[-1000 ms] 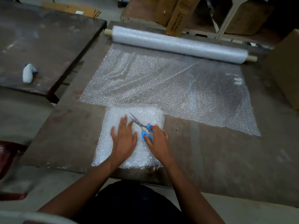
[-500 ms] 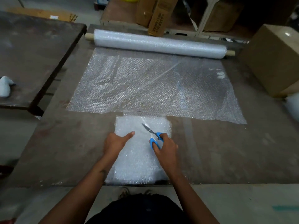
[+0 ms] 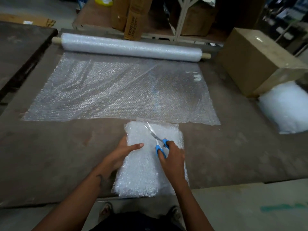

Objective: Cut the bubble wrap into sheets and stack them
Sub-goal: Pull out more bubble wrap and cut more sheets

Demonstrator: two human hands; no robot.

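Left hand (image 3: 124,151) grips the left edge of the stack of sheets (image 3: 146,165) at the table's (image 3: 50,150) near edge, thumb on top, other fingers tucked under. Right hand (image 3: 172,160) w/ fingers curled thru the blue scissors (image 3: 157,140), blades slightly apart, tips toward the unrolled bubble wrap (image 3: 120,90). Roll (image 3: 131,47) at far edge; cardboard box (image 3: 256,62) far right.

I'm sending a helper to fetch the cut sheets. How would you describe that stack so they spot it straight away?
Start at the long bubble wrap roll at the table's far edge, then follow its unrolled sheet toward the near edge. The stack of cut sheets lies there, under the hands. It is small, thick and opaque white, while the unrolled sheet is wide, thin and see-through.
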